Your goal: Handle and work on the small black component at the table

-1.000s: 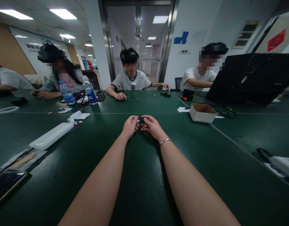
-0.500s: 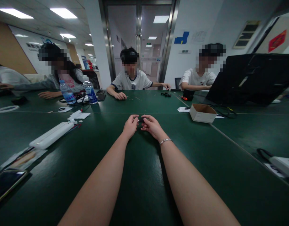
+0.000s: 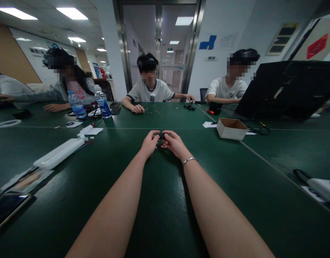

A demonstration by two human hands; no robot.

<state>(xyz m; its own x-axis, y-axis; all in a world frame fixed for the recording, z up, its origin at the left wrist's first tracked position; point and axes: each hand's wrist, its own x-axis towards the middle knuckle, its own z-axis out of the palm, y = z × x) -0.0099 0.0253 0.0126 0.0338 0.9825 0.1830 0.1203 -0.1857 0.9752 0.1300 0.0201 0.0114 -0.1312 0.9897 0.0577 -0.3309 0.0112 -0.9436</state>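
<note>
Both my arms stretch forward over the green table [image 3: 162,211]. Between my fingertips is a small black object [image 3: 162,135], too small and too covered by the fingers to name. My left hand [image 3: 149,144] pinches its left end with thumb and forefinger. On the other end, my right hand [image 3: 174,144] closes thumb and forefinger round it, the remaining fingers curled beneath. A silver bracelet [image 3: 190,161] circles my right wrist. The hands are close together, just above or resting on the tabletop; which of the two I cannot tell.
To the right stands a small open cardboard box [image 3: 231,129], with a large black monitor [image 3: 288,91] behind it. At left lie a long white pack [image 3: 60,153] and a phone [image 3: 9,209]. Two water bottles [image 3: 102,103] stand further back. Several people sit around the table.
The fingers of my left hand have closed in slightly on the black object, hiding its pale left end. Otherwise hands and table look the same.
</note>
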